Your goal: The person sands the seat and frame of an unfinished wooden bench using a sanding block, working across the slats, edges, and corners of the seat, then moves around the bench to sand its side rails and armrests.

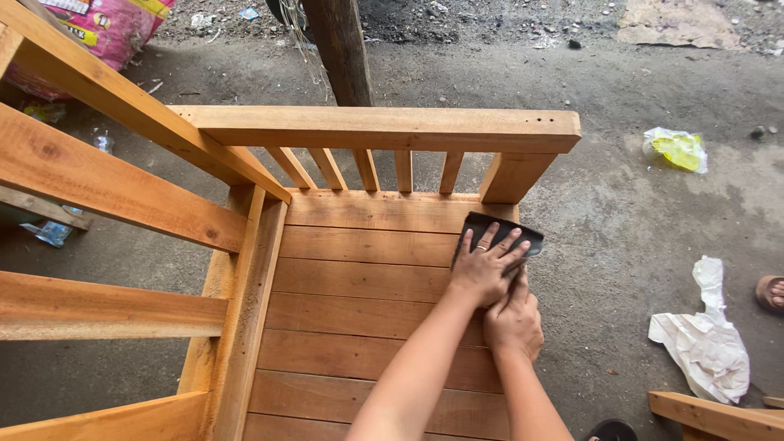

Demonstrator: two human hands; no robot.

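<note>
A bare wooden chair stands below me, its slatted seat (pixel 359 310) made of wide planks. A dark sheet of sandpaper (pixel 500 230) lies on the seat near the far right corner. My left hand (pixel 487 265) presses flat on it with fingers spread. My right hand (pixel 513 322) sits just behind, its fingers tucked under the left hand and against the sheet's near edge. Both forearms reach in from the bottom of the view.
The chair's armrest (pixel 384 128) with several spindles crosses the far side; backrest rails (pixel 106 188) rise at left. A dark post (pixel 341 49) stands behind. On the concrete floor lie crumpled white paper (pixel 704 335), a yellow wrapper (pixel 678 149), a pink sack (pixel 106 24) and another person's sandalled foot (pixel 770 292).
</note>
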